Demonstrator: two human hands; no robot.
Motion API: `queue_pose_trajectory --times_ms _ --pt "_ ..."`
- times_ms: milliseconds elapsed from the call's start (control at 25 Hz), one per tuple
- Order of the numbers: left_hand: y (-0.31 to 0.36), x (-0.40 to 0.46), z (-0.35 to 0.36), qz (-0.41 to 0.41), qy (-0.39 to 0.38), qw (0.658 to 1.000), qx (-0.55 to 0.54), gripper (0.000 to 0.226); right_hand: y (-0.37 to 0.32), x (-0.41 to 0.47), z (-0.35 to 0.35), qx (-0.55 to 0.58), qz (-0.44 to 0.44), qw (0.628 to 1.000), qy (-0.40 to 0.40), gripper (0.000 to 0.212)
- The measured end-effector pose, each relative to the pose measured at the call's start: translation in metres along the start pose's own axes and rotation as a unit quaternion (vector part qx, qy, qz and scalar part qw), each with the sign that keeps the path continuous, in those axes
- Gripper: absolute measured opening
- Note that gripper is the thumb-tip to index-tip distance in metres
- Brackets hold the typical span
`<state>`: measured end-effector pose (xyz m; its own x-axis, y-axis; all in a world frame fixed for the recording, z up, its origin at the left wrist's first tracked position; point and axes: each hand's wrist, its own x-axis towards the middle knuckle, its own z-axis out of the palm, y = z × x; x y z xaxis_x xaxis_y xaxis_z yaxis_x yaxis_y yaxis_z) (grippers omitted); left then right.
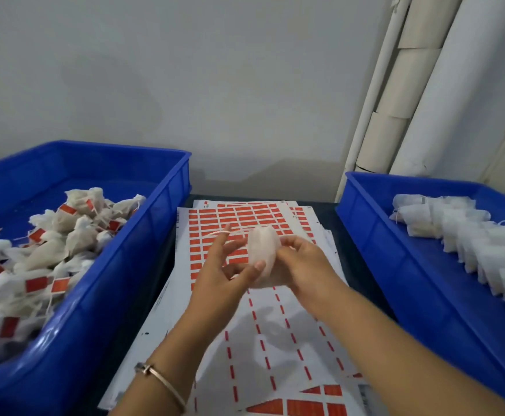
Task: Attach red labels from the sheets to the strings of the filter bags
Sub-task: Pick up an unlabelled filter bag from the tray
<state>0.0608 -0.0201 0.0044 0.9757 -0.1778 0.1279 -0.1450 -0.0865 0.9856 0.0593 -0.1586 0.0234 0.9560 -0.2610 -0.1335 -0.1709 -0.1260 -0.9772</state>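
White mesh, soft and slightly translucent, makes up the filter bag [263, 253] held over the middle of the label sheets [245, 223]. It looks plump and rounded, blurred at its edges, so its seams cannot be made out. The right hand [302, 262] cups it from the right and beneath, fingers curled round its body, which seems meant to keep the bag still and lifted clear of the sheets. The left hand [221, 274] sits just beside it, thumb touching the bag's lower edge, the other fingers spread apart and fairly straight. A thin pale string [230, 233] runs from the top of the bag leftward across the raised left fingertips; it appears to be drawn out taut there so a label can go on it, though whether the fingers pinch it or merely carry it I cannot tell.

The sheets lie between two bins, probably so each step is a short reach. The left blue bin [143, 235] holds a loose heap of bags already bearing red labels [36, 284]; the right blue bin [395, 250] holds neat rows of unlabelled bags [455, 235]. Rows nearest the person are stripped down to red dashes, while full red rectangles remain farther up. This bag carries no label yet.
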Motion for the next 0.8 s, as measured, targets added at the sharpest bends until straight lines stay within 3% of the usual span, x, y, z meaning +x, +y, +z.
queue_pose_trajectory --times_ms 120,360,520,600,800 --pt "-0.015 -0.001 -0.015 -0.019 0.045 0.997 0.054 0.042 0.03 -0.003 0.012 -0.006 0.027 0.999 0.019 0.007" --pt "-0.023 -0.002 -0.014 -0.023 0.052 0.998 0.017 0.011 0.062 -0.006 0.017 -0.016 0.042 0.999 0.025 0.009" --pt "-0.027 -0.005 -0.012 -0.02 0.06 0.998 0.017 0.01 0.066 -0.016 0.012 0.018 -0.027 0.998 -0.052 0.017" --pt "-0.029 -0.007 -0.009 -0.002 0.055 0.998 0.028 0.012 0.059 -0.024 0.011 0.03 -0.071 0.992 -0.095 0.007" --pt "-0.033 -0.009 -0.002 0.032 0.075 0.995 0.056 0.012 0.058 -0.028 0.009 -0.003 -0.117 0.99 -0.078 0.008"
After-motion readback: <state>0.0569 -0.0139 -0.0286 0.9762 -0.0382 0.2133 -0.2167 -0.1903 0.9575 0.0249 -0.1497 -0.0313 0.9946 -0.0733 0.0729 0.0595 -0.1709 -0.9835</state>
